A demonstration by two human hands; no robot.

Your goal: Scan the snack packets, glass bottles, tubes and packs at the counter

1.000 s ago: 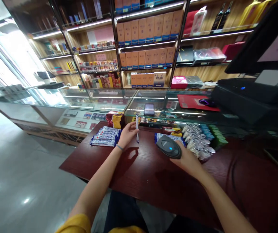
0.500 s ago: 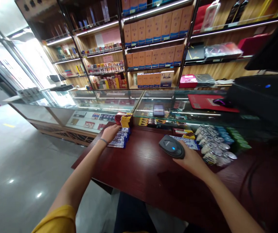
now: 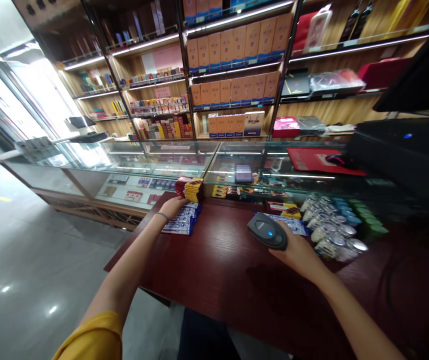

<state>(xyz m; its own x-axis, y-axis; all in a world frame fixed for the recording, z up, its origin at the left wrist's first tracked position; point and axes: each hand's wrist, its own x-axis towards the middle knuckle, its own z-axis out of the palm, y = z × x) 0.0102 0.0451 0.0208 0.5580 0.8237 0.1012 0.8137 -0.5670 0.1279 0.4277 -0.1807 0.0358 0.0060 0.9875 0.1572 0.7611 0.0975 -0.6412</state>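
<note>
Gripping a dark scanner (image 3: 265, 230) over the brown table (image 3: 214, 260), the right hand (image 3: 293, 245) is wrapping firmly about it, most of its fingers hiding beneath the scanner's head. The left hand (image 3: 172, 207) is reaching to the pile of blue-and-white packets (image 3: 183, 224), its fingertips lying just beside the stack of red-and-yellow packets (image 3: 191, 190); its fingers are pointing away and partly hiding, so I cannot tell how far they are opening or whether they are holding a packet. Beyond the scanner, further blue-and-white packs (image 3: 296, 226) are lying beside silver-lidded jars (image 3: 327, 232).
</note>
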